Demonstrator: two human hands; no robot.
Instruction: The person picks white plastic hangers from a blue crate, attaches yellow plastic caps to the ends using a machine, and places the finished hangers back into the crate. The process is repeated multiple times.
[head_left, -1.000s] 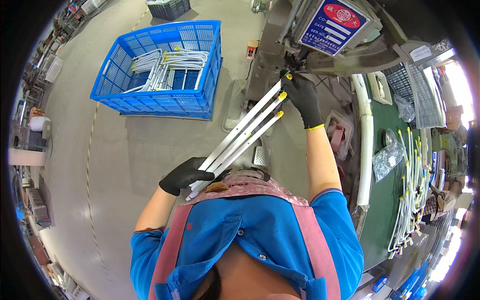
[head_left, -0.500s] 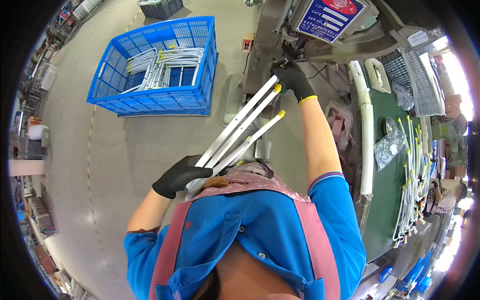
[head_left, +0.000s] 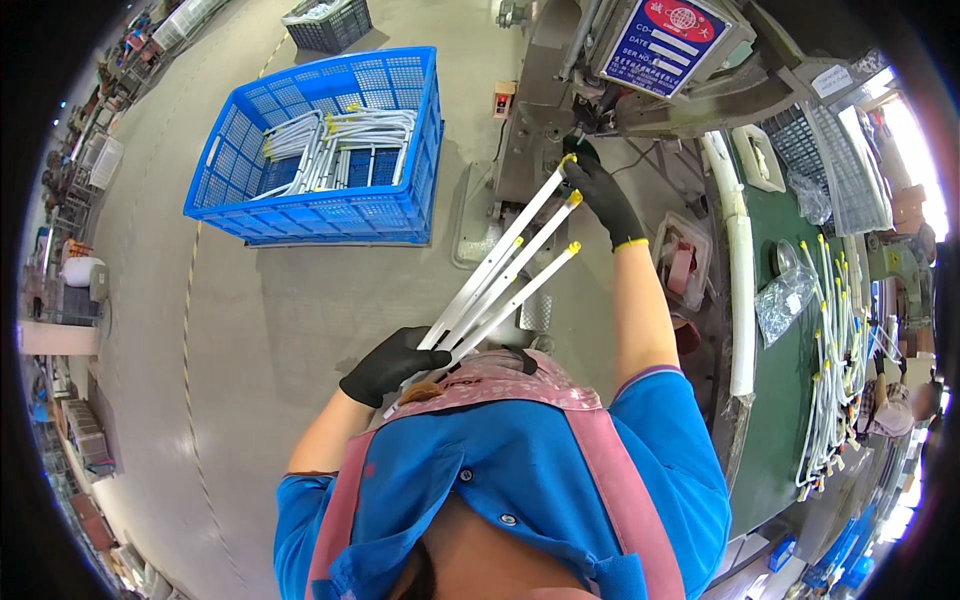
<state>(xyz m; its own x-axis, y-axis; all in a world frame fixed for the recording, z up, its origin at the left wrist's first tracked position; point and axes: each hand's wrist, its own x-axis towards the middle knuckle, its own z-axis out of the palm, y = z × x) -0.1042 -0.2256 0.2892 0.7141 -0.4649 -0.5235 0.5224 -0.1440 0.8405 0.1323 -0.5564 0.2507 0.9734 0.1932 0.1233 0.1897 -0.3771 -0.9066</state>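
A folding frame of white metal tubes (head_left: pixel 487 277) with yellow end caps slants up from my waist toward the machine (head_left: pixel 597 118). Its lower part lies in my black-gloved left hand (head_left: pixel 395 367), whose fingers are wrapped round the tubes near my apron. In a matching glove, my right hand (head_left: pixel 606 200) grips the frame's top end, beside the yellow cap (head_left: pixel 569 160), just below the machine's working head. My right fingertips are partly hidden there. The tubes fan apart slightly at their upper ends.
A blue plastic crate (head_left: pixel 330 222) with similar white frames stands on the floor ahead-left, a grey crate (head_left: pixel 328 30) behind it. On the right, a green table (head_left: pixel 765 420) bears more white tubes (head_left: pixel 825 370) and a clear bag (head_left: pixel 785 300). A tub (head_left: pixel 683 262) sits below the machine.
My right hand has come back from the machine head toward me, and the top tube's yellow cap now shows. My left hand keeps its hold, shifted slightly right. The view has shifted a little.
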